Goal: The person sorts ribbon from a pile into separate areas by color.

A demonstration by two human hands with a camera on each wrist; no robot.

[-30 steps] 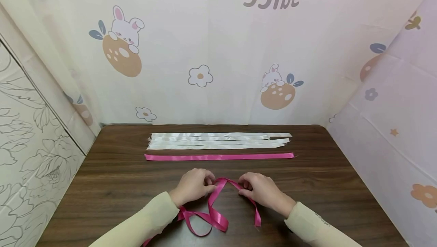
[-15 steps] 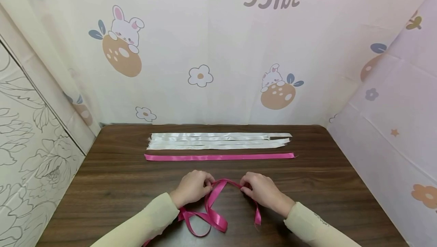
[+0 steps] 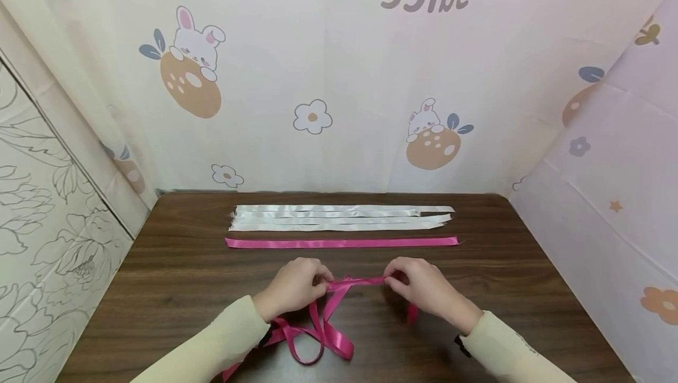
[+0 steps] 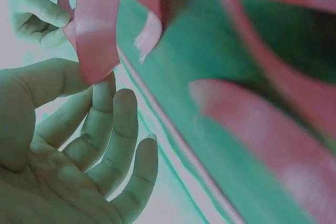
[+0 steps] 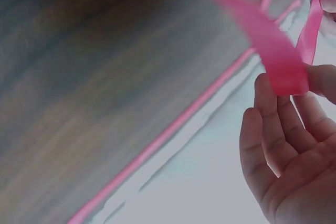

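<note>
A long magenta satin ribbon (image 3: 335, 336) runs between both hands over the front of the table. My left hand (image 3: 294, 285) pinches it between thumb and forefinger, and the other fingers are spread loosely in the left wrist view. Opposite, my right hand (image 3: 425, 283) pinches the same ribbon the same way; the right wrist view shows the ribbon (image 5: 270, 45) bent over at the fingertips. The stretch between the hands is nearly straight. A short tail (image 3: 412, 313) hangs below the right hand, while loose loops lie between the forearms, partly hidden by the left sleeve.
Beyond the hands, a magenta ribbon strip (image 3: 341, 243) lies flat across the dark wooden table (image 3: 175, 289). Several white ribbon strips (image 3: 318, 215) with frayed ends lie side by side behind it. A printed curtain (image 3: 365, 77) hangs at the table's back edge.
My right hand has moved to the right and my left slightly left. The ribbon between them, slack and arched before, is pulled nearly straight. The tail under the right hand hangs farther right.
</note>
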